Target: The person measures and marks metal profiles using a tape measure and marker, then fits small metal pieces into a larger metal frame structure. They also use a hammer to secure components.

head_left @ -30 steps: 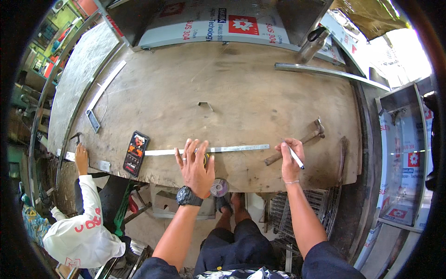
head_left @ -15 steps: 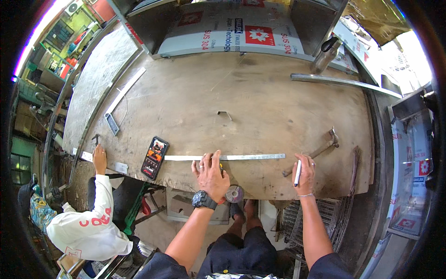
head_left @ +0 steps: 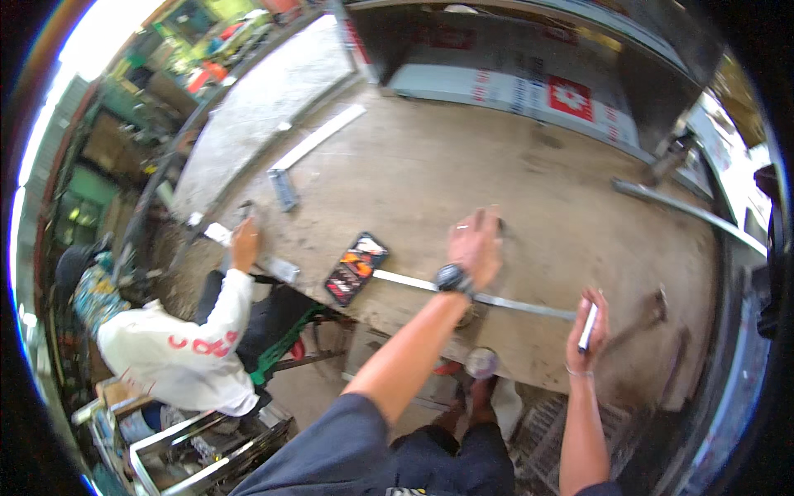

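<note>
My left hand, wearing a wristwatch, is stretched over the wooden tabletop. Its fingers are smeared by motion, and a small dark thing shows at the fingertips, too blurred to name. Under that wrist runs a narrow metal strip, lying flat on the table. A smartphone with a lit screen lies by the strip's left end. My right hand is closed around a white marker pen, close to the strip's right end.
A blurred hammer lies right of my right hand. A try square rests far left; a metal bar lies far right. A person in a white top sits at left, one hand on the table. A round disc shows by the near edge.
My left hand has left the strip and reached farther forward across the table. The right hand still holds the marker pen, now nearer the strip's end. The whole view has shifted and tilted.
</note>
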Motion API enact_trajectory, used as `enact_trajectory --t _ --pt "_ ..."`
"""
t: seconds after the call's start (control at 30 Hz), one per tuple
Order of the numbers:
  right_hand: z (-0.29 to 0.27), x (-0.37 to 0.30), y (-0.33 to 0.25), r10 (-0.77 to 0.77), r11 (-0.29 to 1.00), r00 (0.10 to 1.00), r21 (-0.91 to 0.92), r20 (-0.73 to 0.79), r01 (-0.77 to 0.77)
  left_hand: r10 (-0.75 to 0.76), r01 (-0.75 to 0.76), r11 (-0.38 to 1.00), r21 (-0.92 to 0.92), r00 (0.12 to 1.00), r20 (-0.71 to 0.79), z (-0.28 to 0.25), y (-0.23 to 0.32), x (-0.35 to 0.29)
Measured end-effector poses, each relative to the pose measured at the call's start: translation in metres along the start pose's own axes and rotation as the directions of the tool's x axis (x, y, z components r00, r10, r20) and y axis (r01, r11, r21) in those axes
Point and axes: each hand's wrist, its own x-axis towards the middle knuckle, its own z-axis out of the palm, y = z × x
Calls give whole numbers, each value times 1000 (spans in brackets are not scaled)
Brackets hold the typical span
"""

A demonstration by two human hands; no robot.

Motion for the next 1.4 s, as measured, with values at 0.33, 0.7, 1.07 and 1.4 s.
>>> enact_trajectory --t 0.33,0.7,1.07,1.4 --pt "22 -16 -3 8 999 993 49 115 -14 163 -174 983 55 973 161 11 -20 17" --pt "-7 -51 -25 -64 995 980 93 189 47 296 21 919 -394 622 725 11 69 -34" --pt "23 -61 -8 97 991 989 107 -107 -85 254 -178 931 -319 943 214 29 70 -78" --pt "27 -57 -16 43 999 997 31 -65 -41 137 -114 974 -194 985 109 52 68 -84"
